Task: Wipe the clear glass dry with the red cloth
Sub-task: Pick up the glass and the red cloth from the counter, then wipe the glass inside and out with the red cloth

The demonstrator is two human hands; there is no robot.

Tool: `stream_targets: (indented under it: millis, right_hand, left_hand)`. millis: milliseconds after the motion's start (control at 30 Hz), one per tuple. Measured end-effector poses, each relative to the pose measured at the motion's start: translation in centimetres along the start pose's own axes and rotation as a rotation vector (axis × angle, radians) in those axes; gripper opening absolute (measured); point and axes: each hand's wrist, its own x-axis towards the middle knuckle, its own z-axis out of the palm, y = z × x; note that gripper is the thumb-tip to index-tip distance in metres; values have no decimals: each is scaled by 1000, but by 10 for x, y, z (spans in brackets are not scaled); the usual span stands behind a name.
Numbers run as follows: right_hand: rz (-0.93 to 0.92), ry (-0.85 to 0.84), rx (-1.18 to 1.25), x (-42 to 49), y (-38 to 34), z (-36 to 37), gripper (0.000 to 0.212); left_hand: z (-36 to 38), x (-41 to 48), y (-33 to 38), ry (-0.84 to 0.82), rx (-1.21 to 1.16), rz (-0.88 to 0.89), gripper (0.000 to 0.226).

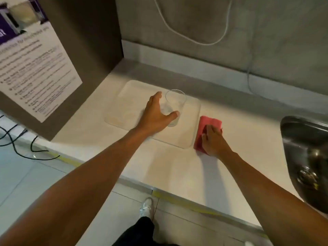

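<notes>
Head view shows wiping not yet begun: left hand (156, 112) spread, fingers half around the clear glass (174, 103) upright on the tray (193, 132), right hand (213, 141) pressing flat on the red cloth (209, 122) beside the tray's right edge

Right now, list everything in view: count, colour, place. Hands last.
glass: one, clear, upright on the tray
tray: one, pale, on the counter
cloth: one, red, folded, on the counter right of the tray
counter: one, cream
sink: one, steel, far right
cable: one, white, hanging on the wall
notice: one, white and purple, on the cabinet at left
cords: black, on the floor at left
shoe: one, white, on the floor
left hand: open around the glass
right hand: pressing on the cloth
</notes>
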Motion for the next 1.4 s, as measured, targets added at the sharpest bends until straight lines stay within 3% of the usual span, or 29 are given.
stream_targets:
  millis: [233, 467, 600, 767, 867, 967, 1033, 1133, 1167, 1300, 1400]
  right_hand:
    - [-42, 95, 74, -30, 10, 26, 58]
    - [-221, 126, -35, -67, 26, 8, 45]
    - [-144, 13, 71, -83, 44, 7, 51]
    - [39, 267, 126, -69, 16, 18, 63]
    - [56, 341, 131, -58, 4, 30, 51]
    - [147, 274, 408, -59, 7, 18, 38]
    - [255, 257, 739, -63, 13, -3, 31]
    - [344, -16, 1327, -83, 6, -48, 33]
    - [309, -52, 1352, -91, 0, -61, 33]
    - [-5, 139, 1185, -101, -35, -94, 43]
    - [-241, 145, 846, -100, -62, -103, 52]
  left_hand:
    - [5, 23, -5, -51, -139, 47, 88]
    - [13, 28, -10, 6, -198, 42, 76]
    - [16, 31, -9, 59, -234, -2, 72]
    - [12, 28, 5, 210, -520, -189, 52]
    - [12, 18, 14, 191, -663, -260, 39]
    - [18, 7, 20, 148, -724, -308, 29]
    - [23, 1, 24, 104, -788, -393, 26]
    - [32, -10, 26, -4, -894, -549, 32]
    - [36, -13, 27, -50, -920, -585, 36]
    - [49, -30, 33, -198, -981, -647, 50]
    - [58, -42, 40, -277, -1004, -625, 55]
